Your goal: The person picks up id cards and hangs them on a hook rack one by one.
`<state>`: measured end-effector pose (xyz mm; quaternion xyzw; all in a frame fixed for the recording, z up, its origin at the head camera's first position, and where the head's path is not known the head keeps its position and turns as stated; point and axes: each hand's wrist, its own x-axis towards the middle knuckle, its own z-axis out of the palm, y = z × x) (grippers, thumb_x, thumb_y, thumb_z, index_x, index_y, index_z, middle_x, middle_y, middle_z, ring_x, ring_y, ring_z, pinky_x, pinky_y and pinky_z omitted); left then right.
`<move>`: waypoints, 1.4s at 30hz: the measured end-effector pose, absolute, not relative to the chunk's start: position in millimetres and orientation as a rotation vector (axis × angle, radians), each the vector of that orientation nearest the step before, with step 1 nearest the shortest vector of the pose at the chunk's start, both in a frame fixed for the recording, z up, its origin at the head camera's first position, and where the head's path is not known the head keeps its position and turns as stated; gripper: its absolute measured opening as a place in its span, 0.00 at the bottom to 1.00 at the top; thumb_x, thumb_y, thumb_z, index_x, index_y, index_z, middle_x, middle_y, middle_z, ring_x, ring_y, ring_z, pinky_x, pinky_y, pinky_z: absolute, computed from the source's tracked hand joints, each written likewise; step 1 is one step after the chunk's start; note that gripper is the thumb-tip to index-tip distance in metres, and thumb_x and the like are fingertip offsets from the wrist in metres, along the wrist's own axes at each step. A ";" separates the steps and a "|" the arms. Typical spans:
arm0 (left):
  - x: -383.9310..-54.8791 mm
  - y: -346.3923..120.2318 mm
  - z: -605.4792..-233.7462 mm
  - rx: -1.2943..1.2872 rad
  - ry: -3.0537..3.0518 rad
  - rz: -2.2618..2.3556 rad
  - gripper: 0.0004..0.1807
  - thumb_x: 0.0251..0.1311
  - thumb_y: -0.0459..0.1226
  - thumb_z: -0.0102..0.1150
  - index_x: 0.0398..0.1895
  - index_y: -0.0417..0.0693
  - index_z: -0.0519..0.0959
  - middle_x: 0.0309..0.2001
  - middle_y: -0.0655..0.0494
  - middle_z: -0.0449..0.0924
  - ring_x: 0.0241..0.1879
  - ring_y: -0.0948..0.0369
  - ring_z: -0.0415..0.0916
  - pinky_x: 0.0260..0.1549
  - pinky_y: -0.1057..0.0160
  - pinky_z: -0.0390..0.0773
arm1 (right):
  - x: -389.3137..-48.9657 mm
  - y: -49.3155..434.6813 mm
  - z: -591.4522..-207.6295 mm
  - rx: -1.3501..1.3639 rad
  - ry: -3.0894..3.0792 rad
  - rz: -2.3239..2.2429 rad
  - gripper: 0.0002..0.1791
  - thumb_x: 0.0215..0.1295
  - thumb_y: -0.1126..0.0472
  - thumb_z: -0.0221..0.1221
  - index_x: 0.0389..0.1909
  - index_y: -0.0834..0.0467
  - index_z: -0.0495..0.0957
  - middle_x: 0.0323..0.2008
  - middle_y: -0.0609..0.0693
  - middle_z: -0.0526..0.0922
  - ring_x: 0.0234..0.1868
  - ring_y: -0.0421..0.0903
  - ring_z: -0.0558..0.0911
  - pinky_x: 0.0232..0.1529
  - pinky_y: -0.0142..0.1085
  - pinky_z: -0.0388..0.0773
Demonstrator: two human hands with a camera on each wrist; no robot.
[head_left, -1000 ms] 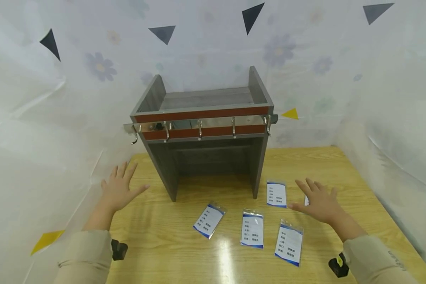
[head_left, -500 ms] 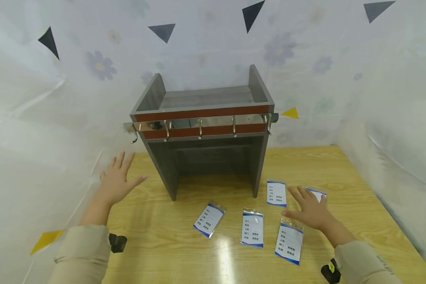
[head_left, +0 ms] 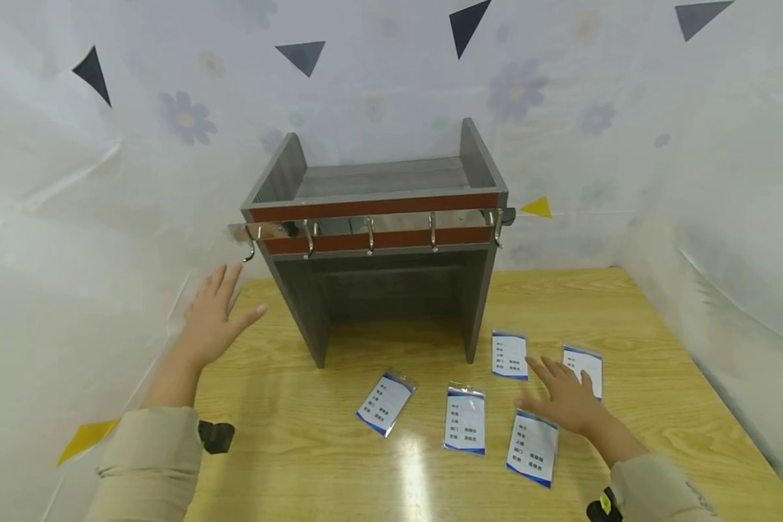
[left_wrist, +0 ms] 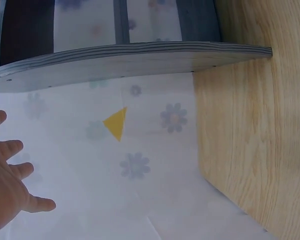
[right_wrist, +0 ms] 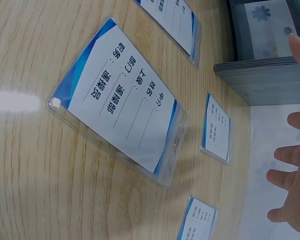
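My left hand (head_left: 210,322), fingers spread and holding nothing, hovers left of a grey wooden stand (head_left: 479,304). My right hand (head_left: 569,399) is spread above the table among several clear-sleeved ID badges, touching none that I can see. Its fingers are over the top of the front right badge (head_left: 532,449) and partly hide the far right badge (head_left: 583,366). Another badge (head_left: 510,355) lies just beyond the fingertips. Further left are a straight badge (head_left: 465,420) and a tilted badge (head_left: 386,402). A metal rail (head_left: 401,222) with several hooks (head_left: 370,235) spans the stand's front; nothing hangs there.
The stand rises from the wooden table (head_left: 287,457) towards the back. Pale floral sheeting (head_left: 391,94) with dark and yellow triangles encloses the table at the back and both sides.
My right hand has moved left and lower in the head view, uncovering much of the far right badge. The left hand has risen slightly towards the rail's left end. The badges stay put.
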<state>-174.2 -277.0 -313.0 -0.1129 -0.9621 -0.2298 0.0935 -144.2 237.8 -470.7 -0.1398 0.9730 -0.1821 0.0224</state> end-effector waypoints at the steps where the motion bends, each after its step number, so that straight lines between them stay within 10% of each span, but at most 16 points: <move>1: -174.7 -277.0 -312.3 -0.340 -2.851 -0.690 0.42 0.57 0.53 0.45 0.67 0.52 0.37 0.65 0.41 0.32 0.61 0.40 0.29 0.43 0.30 0.37 | -143.7 237.7 -472.0 -0.440 3.018 -0.572 0.45 0.49 0.35 0.52 0.61 0.61 0.56 0.58 0.69 0.56 0.55 0.68 0.55 0.46 0.66 0.39; 15: -178.8 -276.0 -298.3 -0.378 -2.756 -0.934 0.39 0.59 0.49 0.44 0.67 0.52 0.36 0.65 0.43 0.30 0.61 0.42 0.27 0.50 0.36 0.33 | -137.6 243.0 -495.7 -0.482 2.953 -0.742 0.43 0.50 0.41 0.55 0.60 0.66 0.57 0.54 0.71 0.60 0.51 0.70 0.61 0.46 0.61 0.55; 42: -186.1 -268.3 -256.1 -0.325 -2.644 -1.213 0.37 0.61 0.49 0.41 0.66 0.62 0.34 0.66 0.54 0.29 0.63 0.55 0.26 0.54 0.43 0.31 | -130.2 253.8 -522.6 -0.384 2.752 -0.855 0.47 0.48 0.40 0.57 0.58 0.71 0.56 0.53 0.68 0.64 0.53 0.66 0.61 0.49 0.57 0.57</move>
